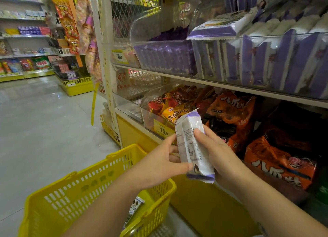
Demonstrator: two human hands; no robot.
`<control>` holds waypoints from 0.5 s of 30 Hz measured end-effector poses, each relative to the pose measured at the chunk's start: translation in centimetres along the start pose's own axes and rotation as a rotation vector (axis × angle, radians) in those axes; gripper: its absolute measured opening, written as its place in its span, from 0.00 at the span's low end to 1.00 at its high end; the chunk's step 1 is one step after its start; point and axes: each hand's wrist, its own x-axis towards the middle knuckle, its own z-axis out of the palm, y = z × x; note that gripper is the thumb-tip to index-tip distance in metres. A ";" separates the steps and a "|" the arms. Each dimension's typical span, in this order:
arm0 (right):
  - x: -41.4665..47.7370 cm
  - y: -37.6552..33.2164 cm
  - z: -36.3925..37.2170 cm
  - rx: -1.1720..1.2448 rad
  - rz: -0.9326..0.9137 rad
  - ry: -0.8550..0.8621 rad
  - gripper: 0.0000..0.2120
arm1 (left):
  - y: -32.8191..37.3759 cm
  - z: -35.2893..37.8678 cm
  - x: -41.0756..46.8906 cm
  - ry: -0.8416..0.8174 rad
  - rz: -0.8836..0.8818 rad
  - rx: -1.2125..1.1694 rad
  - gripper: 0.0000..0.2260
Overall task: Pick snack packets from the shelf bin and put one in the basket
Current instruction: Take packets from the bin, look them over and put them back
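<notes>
A person stands in a shop aisle, seen from their own head looking down at both bare hands. Between the hands is a white and purple plastic snack packet [192, 146], held nearly upright and tilted a little to the left, its printed back facing the viewer. The left hand [159, 164] grips the packet's left edge, its thumb pressed on the lower front near the bottom seam and its fingers [173, 149] curled behind. The right hand [220, 155] holds the right edge, with the thumb tip laid on the upper front of the packet and the other fingers hidden behind it. The packet is held in the air above the near right corner of a yellow plastic shopping basket [85, 188] with slotted walls, which sits below the left forearm; a small carton [135, 205] lies inside the basket. To the right rises a cream metal shelf unit [221, 84]. At the front edge of its upper shelf stand clear plastic bins [266, 59] packed with matching purple and white packets, one lying flat on top. On the shelf below, another clear bin holds red and orange snack packets [170, 105], with large orange bags [276, 157] just beside it on the right.
</notes>
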 end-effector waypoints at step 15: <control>-1.6 -0.6 2.2 -0.074 -0.035 0.256 0.14 | 3.3 3.7 -0.4 0.066 -0.041 -0.318 0.26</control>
